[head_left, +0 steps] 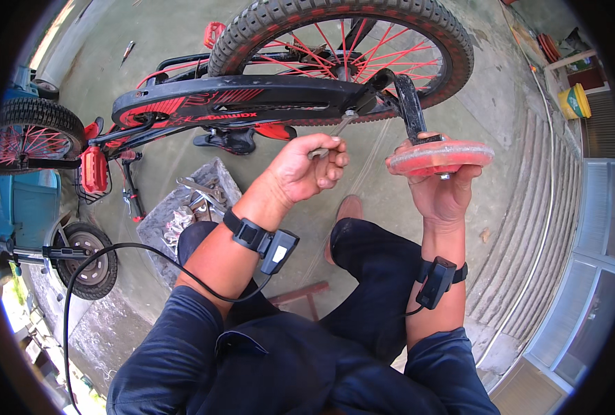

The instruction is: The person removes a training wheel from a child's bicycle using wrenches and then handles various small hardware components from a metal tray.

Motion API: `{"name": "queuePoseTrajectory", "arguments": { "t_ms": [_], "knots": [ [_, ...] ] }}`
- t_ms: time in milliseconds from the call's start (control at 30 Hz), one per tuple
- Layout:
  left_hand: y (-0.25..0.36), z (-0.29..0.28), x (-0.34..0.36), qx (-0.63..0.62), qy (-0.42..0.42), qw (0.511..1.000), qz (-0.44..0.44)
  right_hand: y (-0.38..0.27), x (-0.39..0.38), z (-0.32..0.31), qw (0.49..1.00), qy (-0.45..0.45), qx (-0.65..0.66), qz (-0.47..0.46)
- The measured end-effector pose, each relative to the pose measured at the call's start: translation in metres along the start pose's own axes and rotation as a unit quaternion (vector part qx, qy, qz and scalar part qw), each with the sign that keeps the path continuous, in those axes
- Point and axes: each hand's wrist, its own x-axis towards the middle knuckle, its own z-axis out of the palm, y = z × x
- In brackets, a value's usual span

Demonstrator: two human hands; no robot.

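Observation:
My left hand (pixel 309 166) is closed on a silver wrench (pixel 338 130), whose upper end is at a bolt (pixel 350 113) on the bicycle's black mounting plate, below the rear hub. My right hand (pixel 440 185) grips a small red wheel (pixel 408 161) on a black bracket (pixel 410 107), which reaches up to that plate. The black and red bicycle (pixel 162 95) lies along the top of the view, with its large red-spoked tyre (pixel 453 62) above the bracket and a red pedal (pixel 94 170) at the left.
A grey tub of tools (pixel 157 236) sits left of my legs. A blue vehicle with a tyre (pixel 105 280) is at the far left. Concrete steps (pixel 529 228) and pale panels (pixel 594 228) line the right, near a yellow bucket (pixel 574 102). A reddish low frame (pixel 300 294) is between my legs.

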Motion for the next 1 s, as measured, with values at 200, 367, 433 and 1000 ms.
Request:
{"name": "queuePoseTrajectory", "arguments": {
  "t_ms": [200,367,433,1000],
  "knots": [
    [0.008,-0.047,-0.02,0.346,0.225,0.906,0.093,0.004,0.009,-0.008,0.999,-0.025,0.015,-0.019],
    [-0.006,-0.069,0.016,0.687,0.239,0.673,0.133,0.007,0.009,0.004,0.995,-0.05,0.081,-0.024],
    [-0.019,-0.067,0.032,0.66,0.265,0.675,0.192,0.007,0.009,0.002,0.996,-0.064,0.06,-0.022],
    [-0.024,-0.055,0.068,0.671,0.318,0.627,0.234,0.003,0.008,0.004,0.995,-0.076,0.058,-0.021]
  ]
}}
